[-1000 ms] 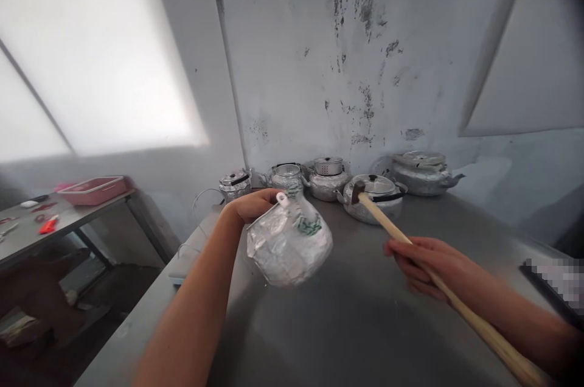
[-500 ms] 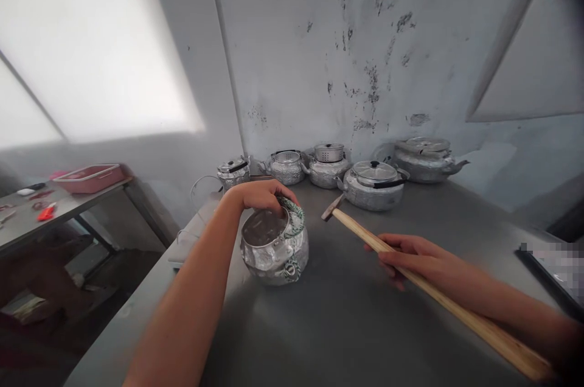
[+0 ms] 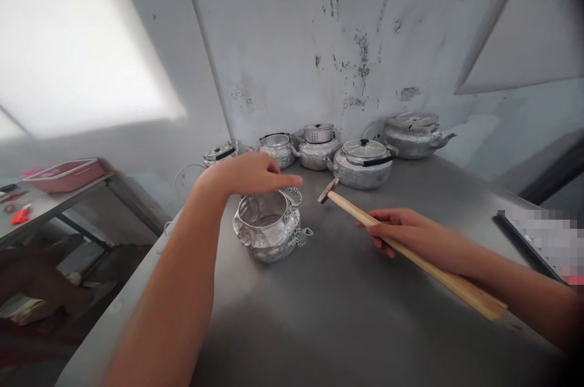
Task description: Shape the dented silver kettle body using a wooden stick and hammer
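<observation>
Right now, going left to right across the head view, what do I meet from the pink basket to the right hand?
Pink basket → near kettle → hammer head → right hand. Left out for overlap: left hand, back kettles.

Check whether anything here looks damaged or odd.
Yes: the open kettle below the left hand looks dented, its sides creased and uneven. Behind the table, dark patches mar the pale wall, perhaps flaking paint.
</observation>
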{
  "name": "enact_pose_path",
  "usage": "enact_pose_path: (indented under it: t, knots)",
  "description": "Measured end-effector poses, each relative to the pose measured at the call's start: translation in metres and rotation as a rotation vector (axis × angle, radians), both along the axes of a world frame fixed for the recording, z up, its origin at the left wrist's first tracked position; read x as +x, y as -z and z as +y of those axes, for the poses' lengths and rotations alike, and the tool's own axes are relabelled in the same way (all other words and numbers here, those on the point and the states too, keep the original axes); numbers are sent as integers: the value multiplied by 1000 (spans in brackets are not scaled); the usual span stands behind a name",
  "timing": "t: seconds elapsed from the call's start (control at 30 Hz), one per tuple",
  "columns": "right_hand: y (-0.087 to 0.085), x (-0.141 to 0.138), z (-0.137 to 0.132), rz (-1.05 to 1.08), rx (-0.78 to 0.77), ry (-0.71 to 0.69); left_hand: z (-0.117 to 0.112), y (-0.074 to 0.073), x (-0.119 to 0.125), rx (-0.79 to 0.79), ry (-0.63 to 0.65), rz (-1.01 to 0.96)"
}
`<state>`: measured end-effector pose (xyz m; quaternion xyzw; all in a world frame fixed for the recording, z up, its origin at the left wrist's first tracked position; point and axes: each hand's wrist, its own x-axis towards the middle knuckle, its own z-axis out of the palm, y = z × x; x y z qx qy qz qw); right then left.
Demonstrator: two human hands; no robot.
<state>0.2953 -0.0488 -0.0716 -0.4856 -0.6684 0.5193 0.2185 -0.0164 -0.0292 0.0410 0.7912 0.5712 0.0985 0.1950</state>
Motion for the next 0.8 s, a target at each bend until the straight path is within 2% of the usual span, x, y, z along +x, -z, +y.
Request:
enact_pose_path:
  t: [0.1, 0.2, 0.3, 0.43, 0.57, 0.8]
  knots:
    - [1, 1, 1, -28, -6, -8, -3, 9, 16, -166, 55, 30]
    - [2, 3, 2, -69, -1, -38, -1, 15, 24, -222, 45, 139]
    - [5, 5, 5, -90, -2, -75, 1, 10, 17, -164, 64, 182]
    - [9, 9, 10, -90, 27, -56, 4, -1, -5, -17, 9, 97]
    - [10, 12, 13, -101, 64, -26, 6, -3, -15, -17, 15, 1]
    - [7, 10, 12, -49, 27, 12, 9, 3, -15, -61, 89, -113]
